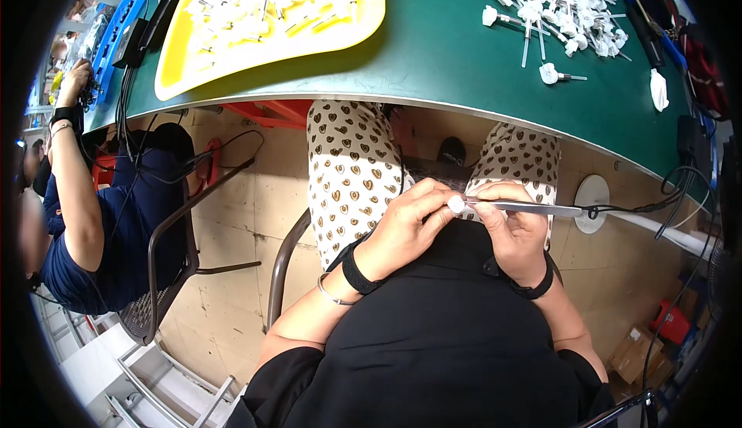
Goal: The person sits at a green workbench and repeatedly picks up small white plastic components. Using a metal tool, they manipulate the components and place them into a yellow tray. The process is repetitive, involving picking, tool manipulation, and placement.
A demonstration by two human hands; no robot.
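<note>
Above my lap, my left hand [413,219] pinches a small white round-headed plastic part [457,205] between thumb and fingertips. My right hand [514,231] is closed around a slim grey metal tool [533,208], shaped like tweezers. Its narrow end meets the white part, and its wider end points to the right. The fingers hide the exact contact between tool and part. Both hands are on my side of the table's front edge, below the green tabletop [433,49].
A yellow tray [270,61] of white parts with thin pins stands at the table's left. More such parts lie in a pile [553,11] at the right, with one loose part [550,74] nearer the edge. Cables [680,188] hang at right. Another person [85,219] sits at left.
</note>
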